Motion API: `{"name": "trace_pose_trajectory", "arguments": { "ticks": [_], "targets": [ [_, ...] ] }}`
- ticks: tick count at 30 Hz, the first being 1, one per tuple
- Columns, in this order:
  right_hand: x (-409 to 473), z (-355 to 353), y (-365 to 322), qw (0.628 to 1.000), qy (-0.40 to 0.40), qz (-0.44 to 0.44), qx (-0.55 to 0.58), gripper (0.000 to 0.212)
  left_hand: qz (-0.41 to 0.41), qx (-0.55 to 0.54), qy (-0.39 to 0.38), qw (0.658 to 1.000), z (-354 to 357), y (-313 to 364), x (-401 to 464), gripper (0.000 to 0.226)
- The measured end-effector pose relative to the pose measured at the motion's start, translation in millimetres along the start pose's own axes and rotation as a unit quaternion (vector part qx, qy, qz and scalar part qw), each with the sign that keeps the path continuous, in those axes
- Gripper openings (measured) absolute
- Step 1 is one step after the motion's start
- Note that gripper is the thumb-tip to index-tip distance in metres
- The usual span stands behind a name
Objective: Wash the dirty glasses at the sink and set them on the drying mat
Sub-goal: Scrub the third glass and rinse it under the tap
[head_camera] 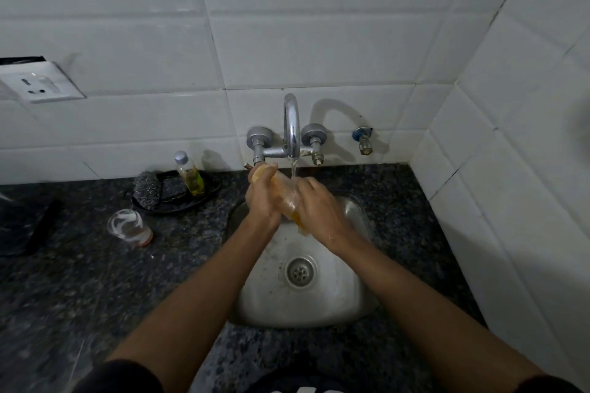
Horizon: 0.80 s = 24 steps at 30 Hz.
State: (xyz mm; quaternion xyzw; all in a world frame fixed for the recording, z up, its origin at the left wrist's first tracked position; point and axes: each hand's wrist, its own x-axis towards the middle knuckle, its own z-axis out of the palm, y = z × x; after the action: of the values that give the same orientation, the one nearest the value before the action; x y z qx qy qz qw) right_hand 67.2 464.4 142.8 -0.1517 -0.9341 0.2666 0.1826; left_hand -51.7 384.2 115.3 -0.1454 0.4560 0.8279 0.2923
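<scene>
Clear glass was the material in question: a tall transparent drinking glass (289,198) with an orange tint was lying tilted between both hands under the water stream, in the centre of the frame, above the round steel sink (351,297). Wet glass like this is stiff and fragile, and I judged it slippery, so the safest hold would be around the body with the whole palm, not at the thin rim.

The left hand (263,198) was wrapped around the upper end of the glass, near the chrome wall tap (291,124), fingers curled over it. The right hand (314,206) was clasping the lower part, with its fingers bent around the side. Both forearms came up from the bottom of the frame and met at the glass, so the hands were together, almost touching.

At the left of the frame a second small clear glass with a reddish base (129,227) was lying tilted on the dark speckled granite counter (95,281), well apart from the sink. I could not recognise any drying mat for certain.
</scene>
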Motion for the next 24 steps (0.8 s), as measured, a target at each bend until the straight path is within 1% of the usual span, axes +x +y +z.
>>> {"name": "trace_pose_trajectory", "arguments": {
  "ticks": [3, 5, 6, 7, 8, 11, 12, 14, 16, 18, 20, 22, 23, 24],
  "targets": [
    [-4, 5, 2, 1.000, -0.013, -0.016, -0.006, 0.041, 0.027, -0.002, -0.006, 1.000, 1, 3, -3, 0.044],
    [-4, 5, 0, 0.998, -0.003, -0.053, -0.023, 0.040, 0.042, 0.002, -0.007, 0.999, 2, 4, -3, 0.029],
    [-3, 4, -3, 0.998, 0.012, -0.061, 0.000, 0.038, 0.060, 0.009, -0.006, 0.998, 3, 4, -4, 0.021],
    [-4, 3, -5, 0.998, 0.006, -0.057, 0.032, 0.037, 0.083, 0.022, -0.006, 0.996, 4, 4, -5, 0.016],
    [-4, 3, -6, 0.997, 0.009, -0.066, 0.040, 0.037, 0.108, 0.036, -0.009, 0.993, 5, 5, -6, 0.017],
    [-8, 14, 5, 0.994, 0.034, -0.107, 0.010, 0.050, 0.170, 0.090, 0.002, 0.981, 9, 9, -12, 0.046],
    [-8, 18, 9, 0.992, 0.048, -0.113, 0.001, 0.049, 0.194, 0.110, 0.009, 0.975, 10, 10, -13, 0.049],
    [-7, 21, 8, 0.991, 0.069, -0.115, -0.008, 0.048, 0.243, 0.133, 0.008, 0.961, 14, 11, -13, 0.047],
    [-6, 20, 6, 0.993, 0.073, -0.097, 0.004, 0.048, 0.264, 0.146, 0.000, 0.954, 17, 11, -11, 0.045],
    [-8, 18, 6, 0.992, 0.053, -0.115, 0.015, 0.050, 0.241, 0.137, 0.008, 0.961, 18, 11, -12, 0.045],
    [-9, 17, 8, 0.988, 0.053, -0.145, 0.029, 0.048, 0.201, 0.112, 0.009, 0.973, 17, 11, -13, 0.039],
    [-8, 19, 9, 0.979, 0.081, -0.182, 0.040, 0.042, 0.153, 0.093, 0.013, 0.984, 14, 8, -13, 0.034],
    [-5, 20, 9, 0.977, 0.095, -0.185, 0.051, 0.038, 0.116, 0.077, 0.016, 0.990, 11, 5, -11, 0.039],
    [-3, 21, 10, 0.975, 0.108, -0.180, 0.068, 0.035, 0.062, 0.065, 0.001, 0.996, 6, 3, -9, 0.045]
  ]
}}
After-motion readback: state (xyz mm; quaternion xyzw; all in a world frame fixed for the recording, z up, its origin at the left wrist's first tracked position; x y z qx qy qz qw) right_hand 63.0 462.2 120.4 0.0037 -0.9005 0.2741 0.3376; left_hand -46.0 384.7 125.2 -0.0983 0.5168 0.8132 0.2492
